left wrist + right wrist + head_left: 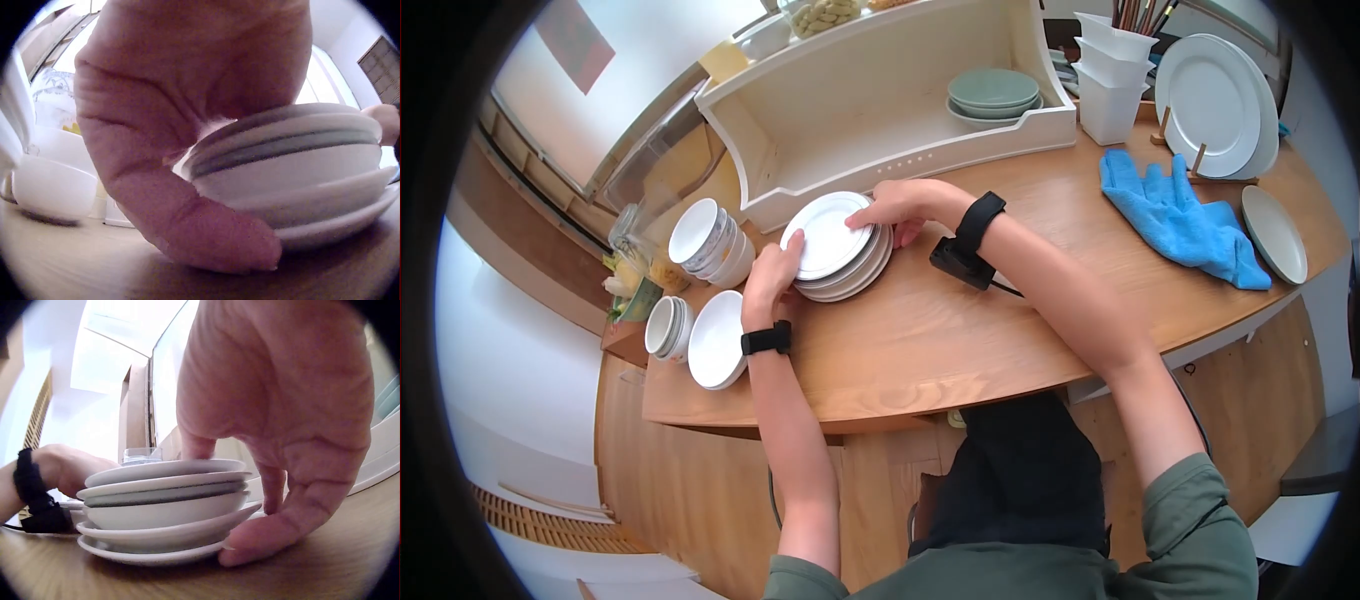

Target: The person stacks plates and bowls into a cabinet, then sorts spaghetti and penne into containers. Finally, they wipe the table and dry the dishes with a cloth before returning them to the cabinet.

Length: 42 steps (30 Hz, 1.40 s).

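Gripping the plate stack (832,238) in front of the white shelf (890,172) between curled left hand (772,270) and right hand (907,204), presumably steadying its layers.

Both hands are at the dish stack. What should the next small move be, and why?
Probably ease the left hand and right hand slightly under the dish stack before any lift: both wrist views show a digit low at its side, while the bottom plate rests on the table.
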### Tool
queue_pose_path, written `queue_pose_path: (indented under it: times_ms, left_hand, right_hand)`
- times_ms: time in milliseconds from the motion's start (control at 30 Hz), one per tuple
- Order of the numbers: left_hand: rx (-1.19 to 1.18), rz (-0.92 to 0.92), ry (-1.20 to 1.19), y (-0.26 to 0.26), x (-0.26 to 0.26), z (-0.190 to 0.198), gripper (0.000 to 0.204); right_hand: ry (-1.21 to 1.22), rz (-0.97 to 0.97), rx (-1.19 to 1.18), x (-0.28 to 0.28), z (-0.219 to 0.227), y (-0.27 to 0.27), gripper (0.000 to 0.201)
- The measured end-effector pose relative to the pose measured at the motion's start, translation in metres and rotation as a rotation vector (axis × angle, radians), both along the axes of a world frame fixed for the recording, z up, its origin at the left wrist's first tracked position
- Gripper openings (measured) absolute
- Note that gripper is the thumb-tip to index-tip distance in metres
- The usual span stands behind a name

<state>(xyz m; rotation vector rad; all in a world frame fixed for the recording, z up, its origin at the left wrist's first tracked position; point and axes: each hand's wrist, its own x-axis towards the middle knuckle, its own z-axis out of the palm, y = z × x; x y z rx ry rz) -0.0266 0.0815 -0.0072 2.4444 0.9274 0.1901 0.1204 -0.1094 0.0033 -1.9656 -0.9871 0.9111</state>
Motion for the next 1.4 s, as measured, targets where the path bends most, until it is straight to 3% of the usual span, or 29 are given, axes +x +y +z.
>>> queue_pose_path:
  times_ms: [67,267,367,533,800,967,1133,1400]
  left_hand:
    - [-0.034,-0.011,-0.014,-0.004,-0.001,-0.001,0.071]
    - [-0.28,-0.088,-0.029,-0.017,-0.008,0.011,0.063]
    - [-0.272,-0.132,-0.011,-0.019,-0.008,0.009,0.059]
    - [-0.281,-0.153,-0.049,-0.032,-0.005,0.008,0.056]
    - [-0.294,-0.139,-0.147,-0.044,0.004,0.031,0.051]
    - [-0.273,-0.175,-0.237,-0.042,0.036,0.062,0.053]
    - [-0.28,-0.204,-0.125,-0.022,0.097,0.089,0.053]
    - [-0.181,-0.173,-0.066,0.0,0.184,0.087,0.049]
  right_hand:
    - [0.011,-0.005,-0.017,0.002,0.0,0.0,0.059]
    - [-0.079,0.067,-0.175,0.004,0.009,-0.004,0.07]
    - [0.009,0.078,-0.101,0.012,0.003,-0.002,0.066]
    - [0.09,0.064,-0.036,0.026,-0.007,0.0,0.041]
    - [0.062,-0.008,0.064,0.034,0.007,-0.002,0.038]
    - [-0.009,-0.083,0.2,0.045,0.041,-0.023,0.043]
    - [-0.043,-0.168,0.268,0.09,0.066,-0.024,0.048]
    - [0.041,-0.324,0.281,0.151,0.041,0.015,0.042]
